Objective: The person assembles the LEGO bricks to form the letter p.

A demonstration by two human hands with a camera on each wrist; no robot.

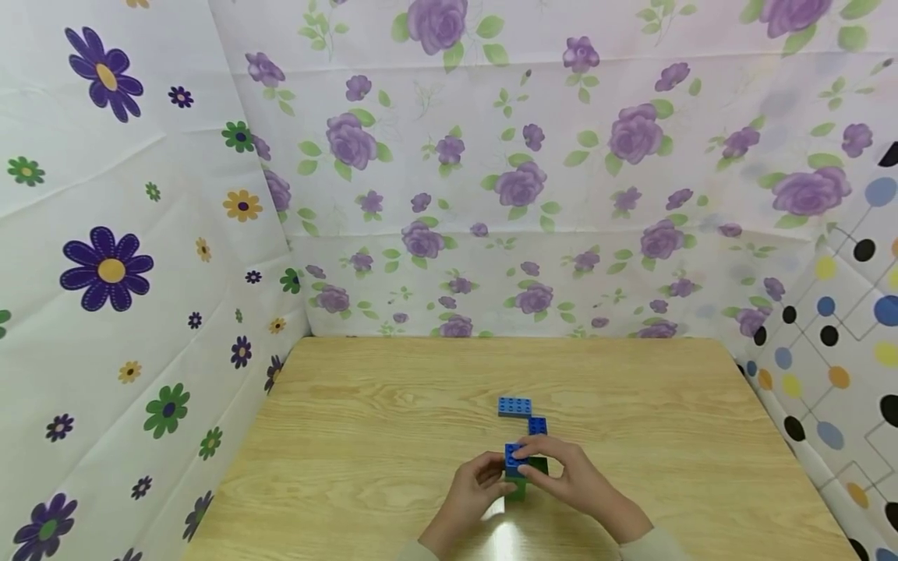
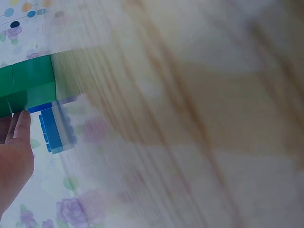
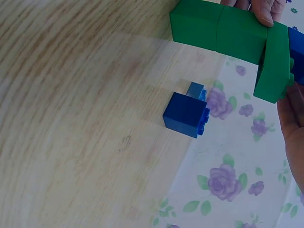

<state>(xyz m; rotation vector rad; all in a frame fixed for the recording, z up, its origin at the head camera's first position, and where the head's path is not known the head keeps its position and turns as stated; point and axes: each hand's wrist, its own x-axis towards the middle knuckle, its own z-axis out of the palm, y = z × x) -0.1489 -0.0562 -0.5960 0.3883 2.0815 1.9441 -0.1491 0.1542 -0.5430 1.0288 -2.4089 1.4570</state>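
Note:
A stack of green blocks (image 1: 516,491) stands upright on the table, with a green block (image 3: 273,66) at its top jutting out to the right. On top sits a blue brick (image 1: 515,461). My right hand (image 1: 578,481) pinches this blue brick between thumb and fingers. From the left, my left hand (image 1: 471,489) grips the green stack just below, its thumb against the green side in the right wrist view. Part of the blue brick is hidden by the right fingers. The left wrist view shows the stack's green side and some left fingers (image 2: 21,128).
Behind the stack lie a small dark blue brick (image 1: 537,426) and a longer light blue brick (image 1: 515,407), close to each other. The wooden table (image 1: 365,436) is bounded by a flowered cloth (image 1: 491,273) at the back and patterned cloths at both sides.

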